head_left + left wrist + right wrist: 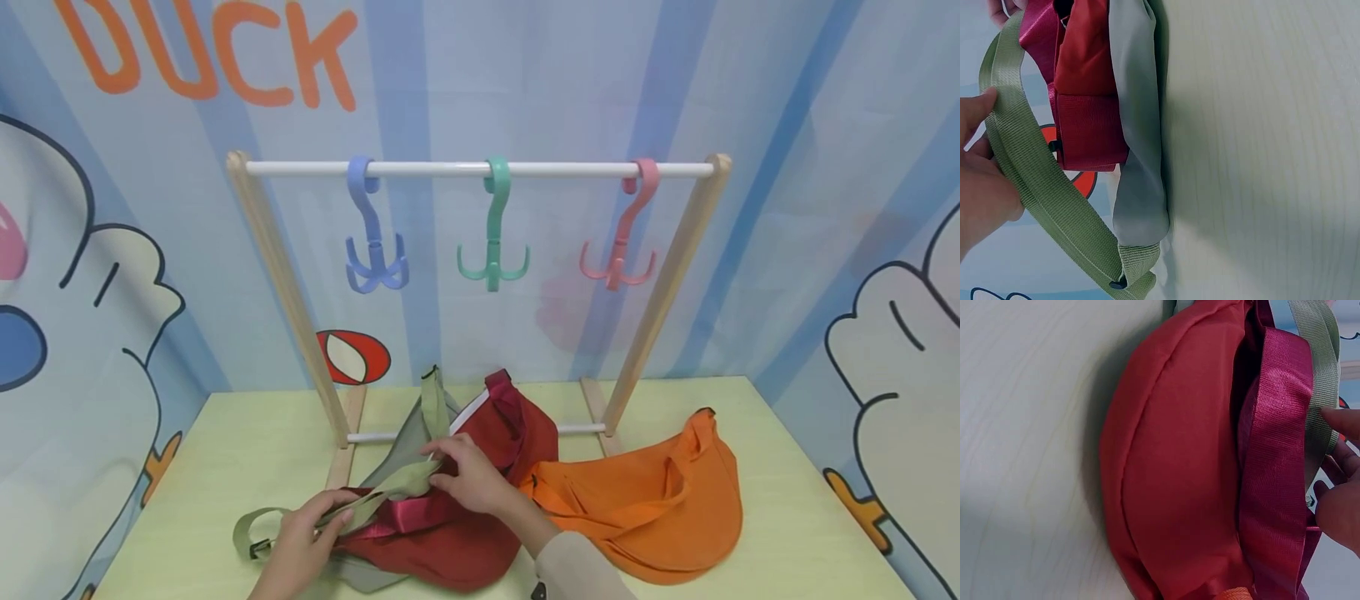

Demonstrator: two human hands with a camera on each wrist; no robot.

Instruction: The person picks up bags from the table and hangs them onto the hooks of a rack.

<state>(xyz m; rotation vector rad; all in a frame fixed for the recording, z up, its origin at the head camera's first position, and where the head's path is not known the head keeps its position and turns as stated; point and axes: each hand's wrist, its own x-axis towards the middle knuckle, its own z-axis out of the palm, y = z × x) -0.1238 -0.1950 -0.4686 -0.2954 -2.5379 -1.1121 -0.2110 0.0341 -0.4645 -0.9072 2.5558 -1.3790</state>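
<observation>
A grey-green waist bag (pixel 408 442) and a dark red waist bag (pixel 457 554) lie overlapped on the table, the red one mostly on top. My left hand (pixel 303 533) pinches the green webbing strap (pixel 1041 169) of the grey-green bag between thumb and fingers. Farther along that strap, my right hand (pixel 476 479) pinches it above the red bag. In the right wrist view the wide crimson strap (pixel 1275 450) of the red bag lies beside the green one. A buckle (pixel 260 548) shows on the strap loop at left. Part of the grey-green bag is hidden under the red one.
An orange waist bag (pixel 682 517) lies at the right, close to my right forearm. Behind stands a wooden rack with a white rod (pixel 427 169), where a blue hook (pixel 373 258), a green hook (pixel 493 242) and a pink hook (pixel 618 246) hang. A printed cloth backs the table.
</observation>
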